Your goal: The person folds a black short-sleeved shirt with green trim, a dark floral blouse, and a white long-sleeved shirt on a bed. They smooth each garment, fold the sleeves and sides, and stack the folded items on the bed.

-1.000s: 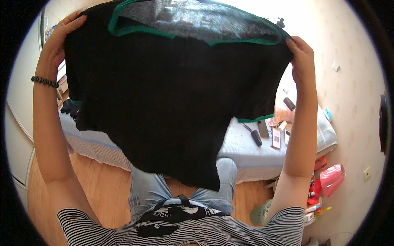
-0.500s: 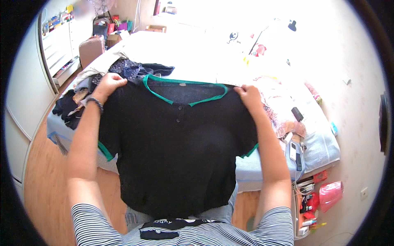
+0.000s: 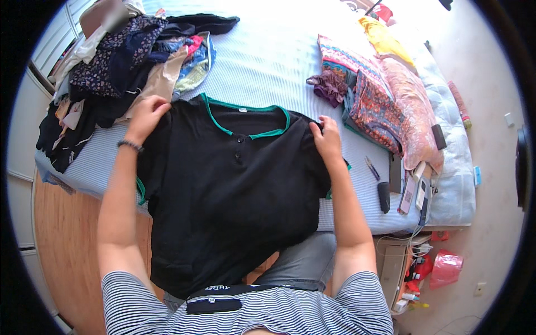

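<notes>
A black short-sleeved T-shirt [image 3: 234, 190] with green trim and a buttoned neckline lies spread over the near edge of the bed, its collar away from me. Its lower part hangs down in front of my legs. My left hand [image 3: 146, 116], a dark bracelet on its wrist, pinches the shirt at the left shoulder. At the right shoulder my right hand [image 3: 328, 139] has its thumb and fingers on the cloth, the grip partly hidden. Beyond my left hand rises a heap of clothes [image 3: 106, 72], dark and patterned.
Patterned folded clothes [image 3: 377, 106] and a pink pillow [image 3: 410, 111] lie on the right of the bed [image 3: 268, 61]. Nearer are a pen [image 3: 372, 167], a black case [image 3: 383, 197] and phone-like devices [image 3: 409, 192] with cables. Below stands a cluttered bedside drawer unit [image 3: 393, 265].
The shirt has come down from being held up and now rests on the bed edge. Both hands lowered with it. My view tilted downward, showing more of the bed and the clothes.
</notes>
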A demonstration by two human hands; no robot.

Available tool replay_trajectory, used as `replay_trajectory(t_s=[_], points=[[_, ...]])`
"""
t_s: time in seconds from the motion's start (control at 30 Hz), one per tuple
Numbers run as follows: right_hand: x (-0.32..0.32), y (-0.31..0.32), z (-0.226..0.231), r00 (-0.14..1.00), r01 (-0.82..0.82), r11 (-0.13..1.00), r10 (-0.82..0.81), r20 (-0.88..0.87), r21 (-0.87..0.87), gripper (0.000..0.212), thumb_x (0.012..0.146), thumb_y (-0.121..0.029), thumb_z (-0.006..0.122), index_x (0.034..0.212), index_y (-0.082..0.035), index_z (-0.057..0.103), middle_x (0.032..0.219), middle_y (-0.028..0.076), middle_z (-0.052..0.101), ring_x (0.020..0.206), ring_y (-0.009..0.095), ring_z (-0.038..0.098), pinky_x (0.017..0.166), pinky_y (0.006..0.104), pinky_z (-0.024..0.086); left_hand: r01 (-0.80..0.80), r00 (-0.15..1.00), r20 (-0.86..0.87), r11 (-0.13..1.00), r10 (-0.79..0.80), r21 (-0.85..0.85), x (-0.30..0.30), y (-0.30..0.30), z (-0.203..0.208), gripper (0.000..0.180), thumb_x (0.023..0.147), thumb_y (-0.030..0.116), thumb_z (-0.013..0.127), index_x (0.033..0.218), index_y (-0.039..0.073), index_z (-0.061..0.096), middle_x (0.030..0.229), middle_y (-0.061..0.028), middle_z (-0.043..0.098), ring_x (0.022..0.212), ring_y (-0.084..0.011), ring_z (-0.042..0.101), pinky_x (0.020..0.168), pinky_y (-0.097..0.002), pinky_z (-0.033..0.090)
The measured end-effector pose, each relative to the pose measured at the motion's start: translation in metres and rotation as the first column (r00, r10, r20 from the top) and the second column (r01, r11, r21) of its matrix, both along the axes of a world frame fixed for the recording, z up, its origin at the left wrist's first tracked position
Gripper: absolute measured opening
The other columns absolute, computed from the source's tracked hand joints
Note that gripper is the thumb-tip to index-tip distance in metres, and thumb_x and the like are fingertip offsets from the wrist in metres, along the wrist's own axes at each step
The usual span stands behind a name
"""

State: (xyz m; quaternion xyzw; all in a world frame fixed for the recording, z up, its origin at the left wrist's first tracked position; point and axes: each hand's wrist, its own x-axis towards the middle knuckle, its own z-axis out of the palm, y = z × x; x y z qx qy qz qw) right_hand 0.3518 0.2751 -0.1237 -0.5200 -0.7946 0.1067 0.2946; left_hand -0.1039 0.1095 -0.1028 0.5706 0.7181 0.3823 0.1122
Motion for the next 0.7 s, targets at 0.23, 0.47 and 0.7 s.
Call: replay_trajectory(t_s=[0.23, 0.47, 0.7], points=[[0.071, -0.061, -0.002, 0.929, 0.075, 0.984, -0.127, 0.347, 0.16, 0.04, 0.081, -0.025, 0.069, 0.109, 0.002, 0.059, 0.105, 0.018, 0.059, 0.1, 0.036, 0.055, 0.087, 0.0422, 0.044, -0.412, 0.868, -0.342, 0.907, 0.361, -0.088, -0.012, -0.134, -0.027, 0.041, 0.074, 0.032, 0.076, 0.096, 0.002, 0.059, 0.107, -0.0149, 0.053, 0.103, -0.0352, 0.048, 0.09, -0.0426, 0.04], [0.075, -0.058, 0.002, 0.958, 0.184, 0.979, -0.199, 0.206, 0.092, 0.02, 0.082, -0.019, 0.068, 0.089, -0.004, 0.057, 0.086, 0.015, 0.063, 0.082, 0.035, 0.06, 0.07, 0.0445, 0.045, -0.453, 0.874, 0.28, 0.873, 0.396, 0.181, -0.02, -0.132, -0.027, 0.018, 0.081, 0.01, 0.071, 0.087, 0.001, 0.057, 0.077, -0.0041, 0.053, 0.076, -0.0125, 0.049, 0.073, -0.0266, 0.044], [0.085, -0.058, -0.001, 0.815, 0.183, 0.953, -0.284, 0.506, 0.24, 0.026, 0.084, -0.026, 0.066, 0.101, -0.008, 0.058, 0.086, 0.011, 0.063, 0.083, 0.031, 0.061, 0.074, 0.0419, 0.045, -0.467, 0.875, -0.137, 0.884, 0.465, 0.014, -0.054, -0.137, -0.03, 0.035, 0.081, 0.018, 0.072, 0.108, 0.0, 0.058, 0.102, -0.0122, 0.065, 0.095, -0.0218, 0.06, 0.083, -0.0331, 0.046]])
